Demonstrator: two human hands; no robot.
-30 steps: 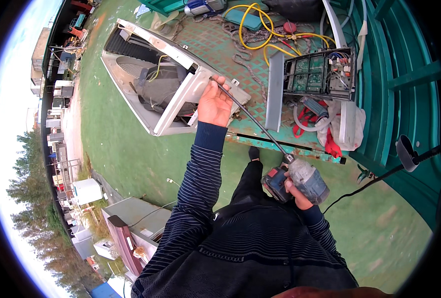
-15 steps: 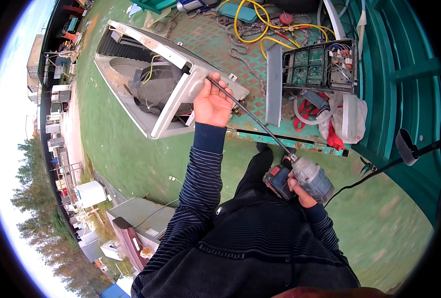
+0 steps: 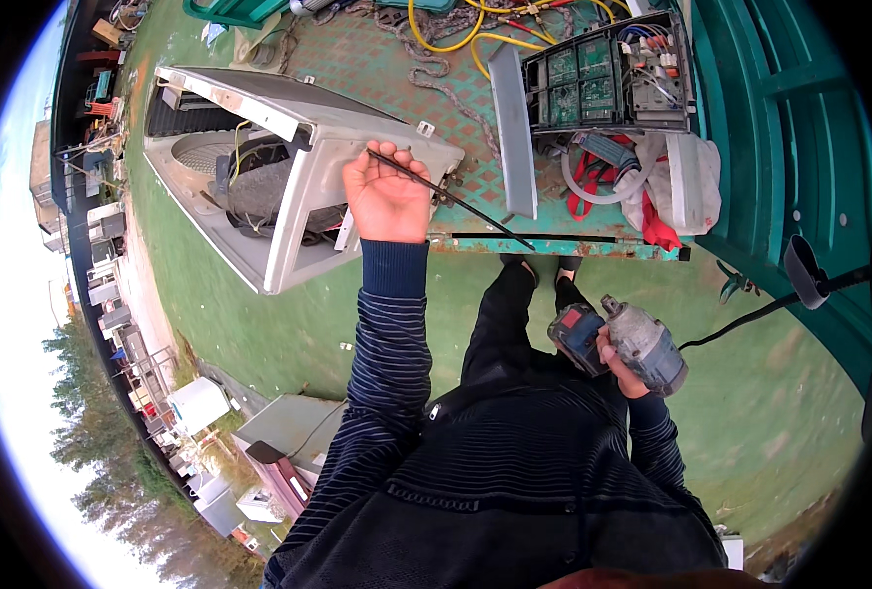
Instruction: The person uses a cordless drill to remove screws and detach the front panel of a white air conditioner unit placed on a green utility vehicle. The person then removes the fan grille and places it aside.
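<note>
2 hands are seen from above. The left hand (image 3: 387, 196) is raised and closed around a thin dark rod (image 3: 453, 199), which slants from the fist toward the rusted edge of the green platform (image 3: 593, 240). The fist is held just in front of a tipped white appliance casing (image 3: 289, 147). The right hand (image 3: 621, 355) is wrapped around a grey cordless driver (image 3: 642, 339), kept low near the body. An opened electronics box (image 3: 608, 74) is set on the platform beside yellow hoses (image 3: 456, 39).
</note>
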